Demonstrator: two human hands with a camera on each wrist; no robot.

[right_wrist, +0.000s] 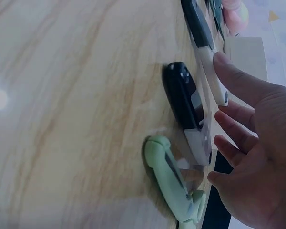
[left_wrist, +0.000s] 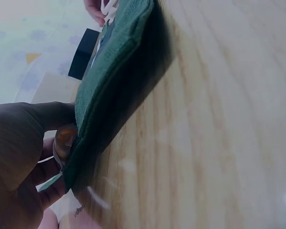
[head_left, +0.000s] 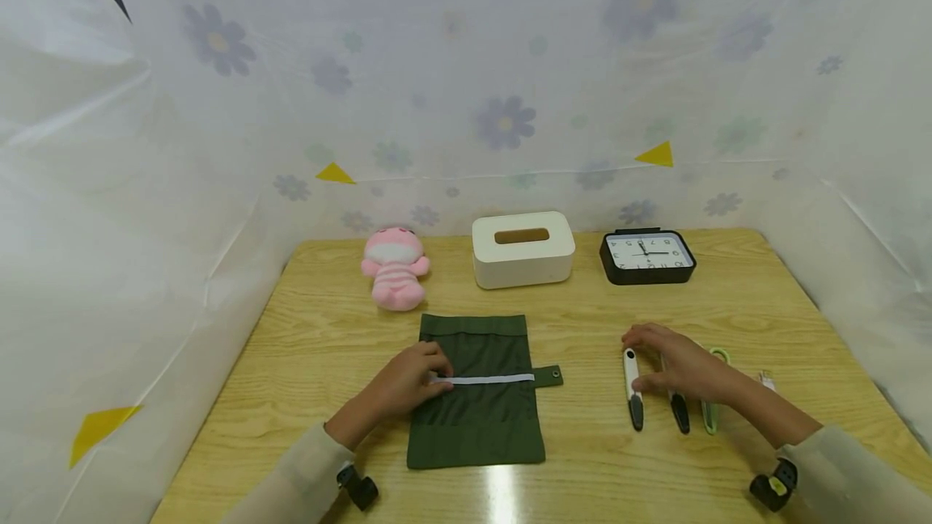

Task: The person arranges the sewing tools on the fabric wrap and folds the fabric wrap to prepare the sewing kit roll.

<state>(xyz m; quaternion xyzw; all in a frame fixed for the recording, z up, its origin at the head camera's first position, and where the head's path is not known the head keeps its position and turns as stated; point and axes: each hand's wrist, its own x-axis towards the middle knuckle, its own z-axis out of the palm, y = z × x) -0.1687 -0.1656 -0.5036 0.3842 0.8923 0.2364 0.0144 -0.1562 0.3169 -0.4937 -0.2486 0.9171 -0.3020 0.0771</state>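
A dark green fabric roll-up pouch (head_left: 476,435) lies spread open, with a white elastic strip (head_left: 495,379) across its middle and a snap tab at the right. My left hand (head_left: 413,378) pinches its left edge by the strip; the left wrist view shows that edge raised off the table. My right hand (head_left: 680,362) reaches over a slim white-and-black tool (head_left: 631,390). Its thumb touches the white part and its loosely bent fingers are near the white end. Beside it lie a second black-and-white tool (right_wrist: 181,90) and a light green looped-handle tool (right_wrist: 169,181), kinds unclear.
At the back stand a pink plush toy (head_left: 396,273), a white tissue box (head_left: 523,253) and a black desk clock (head_left: 648,257). A small pale object (head_left: 767,379) sits right of the tools, partly hidden by the right arm. Patterned sheeting (head_left: 502,63) encloses the table.
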